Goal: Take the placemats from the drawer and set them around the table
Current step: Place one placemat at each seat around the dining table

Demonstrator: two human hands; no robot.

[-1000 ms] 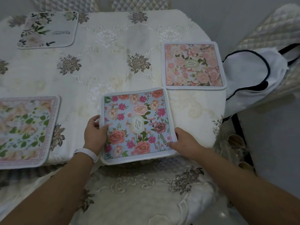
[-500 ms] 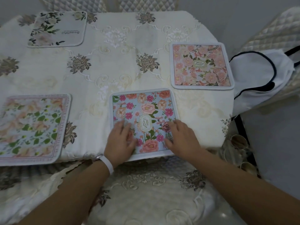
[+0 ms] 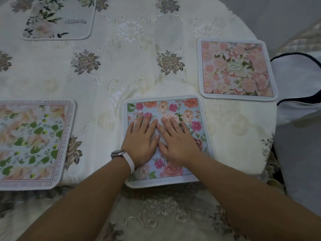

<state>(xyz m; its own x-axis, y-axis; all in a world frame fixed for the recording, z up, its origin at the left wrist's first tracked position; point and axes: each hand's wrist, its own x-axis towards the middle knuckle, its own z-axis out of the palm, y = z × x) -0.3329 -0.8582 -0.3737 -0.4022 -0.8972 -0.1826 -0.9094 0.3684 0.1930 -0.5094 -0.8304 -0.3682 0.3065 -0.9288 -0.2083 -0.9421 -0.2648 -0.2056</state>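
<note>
Blue floral placemat [image 3: 166, 108] lies flat at near table [image 3: 132, 84] edge, btwn green-leaf mat [image 3: 31, 141] & pink mat [image 3: 236, 68] — left hand [image 3: 141, 143] & right hand [image 3: 177, 141] press on it, fingers straight, gripping nothing. Grey mat [image 3: 57, 18] far left.

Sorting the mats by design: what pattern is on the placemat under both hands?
The placemat shows pink and peach flowers on pale blue; head view.
</note>
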